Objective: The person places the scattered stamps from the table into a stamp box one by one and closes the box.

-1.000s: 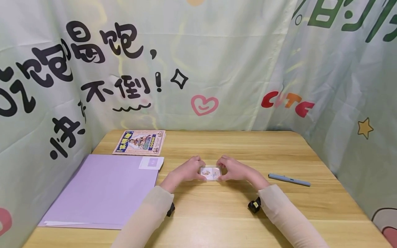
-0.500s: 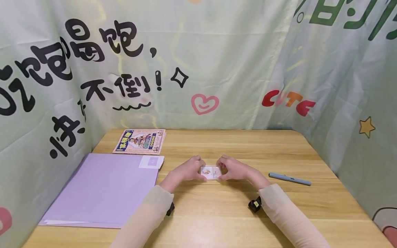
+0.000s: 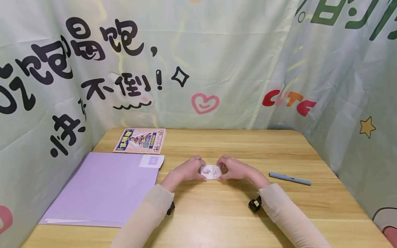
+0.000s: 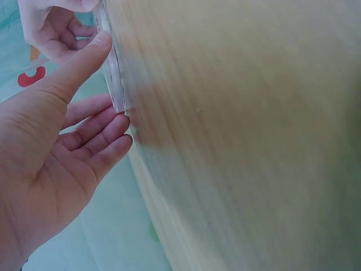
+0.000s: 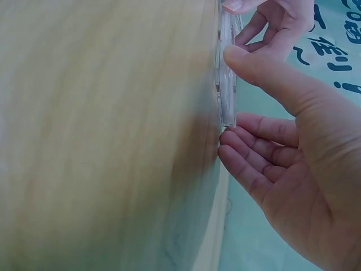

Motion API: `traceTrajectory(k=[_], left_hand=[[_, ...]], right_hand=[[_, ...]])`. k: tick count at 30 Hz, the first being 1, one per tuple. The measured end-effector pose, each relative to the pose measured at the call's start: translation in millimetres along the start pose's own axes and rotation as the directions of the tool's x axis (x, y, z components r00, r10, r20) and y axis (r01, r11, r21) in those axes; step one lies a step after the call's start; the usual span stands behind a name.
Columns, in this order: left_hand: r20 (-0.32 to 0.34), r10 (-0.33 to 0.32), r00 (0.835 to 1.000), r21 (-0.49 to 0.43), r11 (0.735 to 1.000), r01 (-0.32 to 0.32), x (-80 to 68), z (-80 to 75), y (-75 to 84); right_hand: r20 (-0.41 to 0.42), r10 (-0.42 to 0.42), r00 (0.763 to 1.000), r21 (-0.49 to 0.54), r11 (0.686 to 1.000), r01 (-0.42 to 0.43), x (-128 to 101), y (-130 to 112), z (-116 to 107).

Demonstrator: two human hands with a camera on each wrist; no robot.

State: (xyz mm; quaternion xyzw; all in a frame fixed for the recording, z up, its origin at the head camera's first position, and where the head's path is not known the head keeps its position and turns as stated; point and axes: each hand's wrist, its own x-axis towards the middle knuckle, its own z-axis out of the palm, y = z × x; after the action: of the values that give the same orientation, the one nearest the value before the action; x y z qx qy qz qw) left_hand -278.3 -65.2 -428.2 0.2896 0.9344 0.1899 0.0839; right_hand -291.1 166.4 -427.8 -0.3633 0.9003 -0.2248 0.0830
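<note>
At the middle of the table lies a small, flat, clear plastic case (image 3: 211, 172) with printed pictures showing through its top. My left hand (image 3: 190, 169) grips its left end, thumb on the near edge and fingers at the far one. On the opposite end my right hand (image 3: 234, 168) holds it the same way. Seen edge-on in the left wrist view, the case (image 4: 115, 79) is thin and stands close over the tabletop. In the right wrist view, the thumb presses against the side of the case (image 5: 227, 84) while the fingertips meet its end.
On the left of the wooden table (image 3: 211, 213) lies a large purple folder (image 3: 105, 186) with a white label. Behind it is a colourful booklet (image 3: 140, 141). A blue-grey pen (image 3: 289, 178) lies to the right. Printed cloth (image 3: 235, 62) hangs around the back and sides.
Both hands keep their grip on the case without visible movement. Only the head view has shifted slightly.
</note>
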Motion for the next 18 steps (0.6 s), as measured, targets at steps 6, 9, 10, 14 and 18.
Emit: traceTrajectory(k=[6, 9, 10, 14, 18], left_hand=[[0.004, -0.001, 1.000, 0.003, 1.000, 0.001, 0.6, 0.7, -0.3], [0.007, 0.001, 1.000, 0.007, 1.000, -0.001, 0.9, 0.9, 0.2], [0.006, 0.004, 1.000, 0.007, 1.000, -0.004, 1.0, 0.7, 0.3], [0.007, 0.006, 1.000, 0.011, 1.000, -0.006, 1.7, 0.5, 0.9], [0.007, 0.007, 1.000, 0.012, 1.000, -0.007, 3.1, 0.3, 1.2]], right_hand=[[0.006, -0.003, 1.000, 0.011, 1.000, 0.003, -0.3, -0.9, -0.7], [0.009, 0.000, 1.000, 0.019, 1.000, 0.000, 0.0, -1.5, -0.4], [0.009, 0.001, 1.000, 0.024, 1.000, -0.001, 0.1, -1.8, -0.4], [0.011, 0.005, 1.000, 0.045, 0.999, -0.005, 1.0, -3.3, -0.8], [0.010, 0.005, 1.000, 0.052, 0.999, -0.005, 2.4, -4.4, -1.0]])
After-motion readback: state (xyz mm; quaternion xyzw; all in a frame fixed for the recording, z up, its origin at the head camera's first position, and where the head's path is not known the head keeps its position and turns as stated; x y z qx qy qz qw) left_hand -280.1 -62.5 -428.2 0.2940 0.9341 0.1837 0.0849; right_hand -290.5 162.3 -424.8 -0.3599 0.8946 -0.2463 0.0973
